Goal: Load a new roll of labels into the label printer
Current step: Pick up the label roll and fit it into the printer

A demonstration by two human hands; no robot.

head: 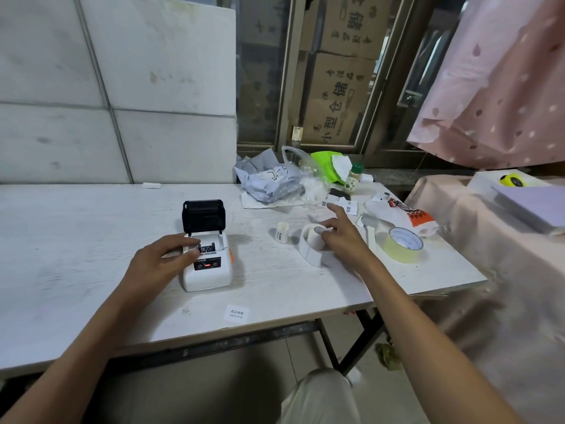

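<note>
A small white label printer point(211, 270) stands on the white table point(76, 255) with its black lid point(204, 216) tipped up and the roll bay showing. My left hand point(159, 261) rests on the printer's left side, fingers curled over the bay's edge. To the right, a white roll of labels point(312, 243) stands on edge with a loose tail hanging down. My right hand point(342, 237) grips this roll, thumb at its core and index finger stretched out. A small, nearly bare core point(282, 232) stands upright between printer and roll.
A roll of pale yellow tape point(403, 244) lies right of the label roll. Bags, a spice jar point(353, 178) and a printed packet point(400, 214) crowd the table's far right. A small "welcome" label point(237, 313) lies near the front edge. A cloth-covered surface point(489, 240) adjoins on the right.
</note>
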